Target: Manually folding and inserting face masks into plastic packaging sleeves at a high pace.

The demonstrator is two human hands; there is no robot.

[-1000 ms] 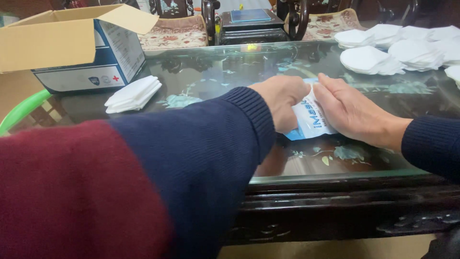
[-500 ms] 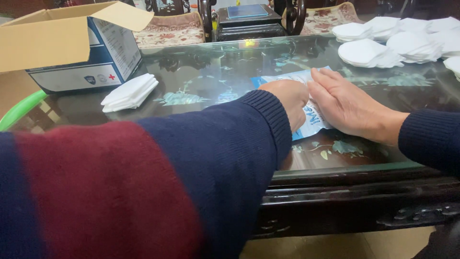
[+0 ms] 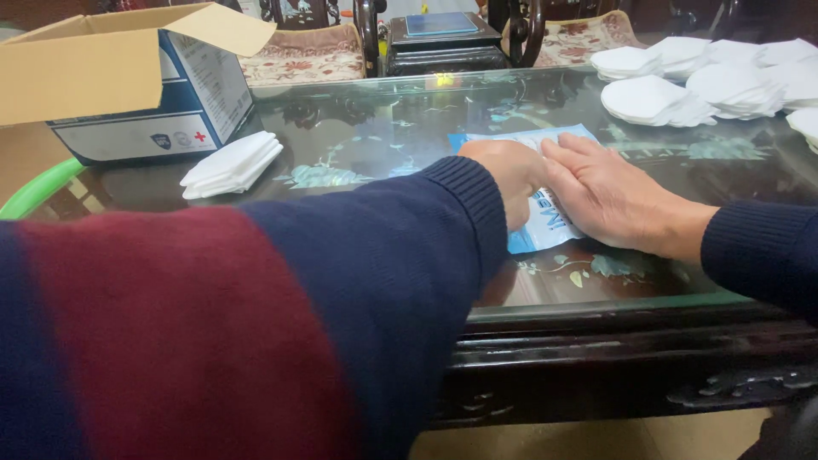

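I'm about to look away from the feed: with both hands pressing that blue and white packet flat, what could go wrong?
The packet lies on smooth glass table top, so it might slide under the left hand or right hand. The left sleeve hides the near edge, so a crease there could go unseen.

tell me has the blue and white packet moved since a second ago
Yes. The blue and white packet now lies flatter, spread further toward the table's far side, under both hands.
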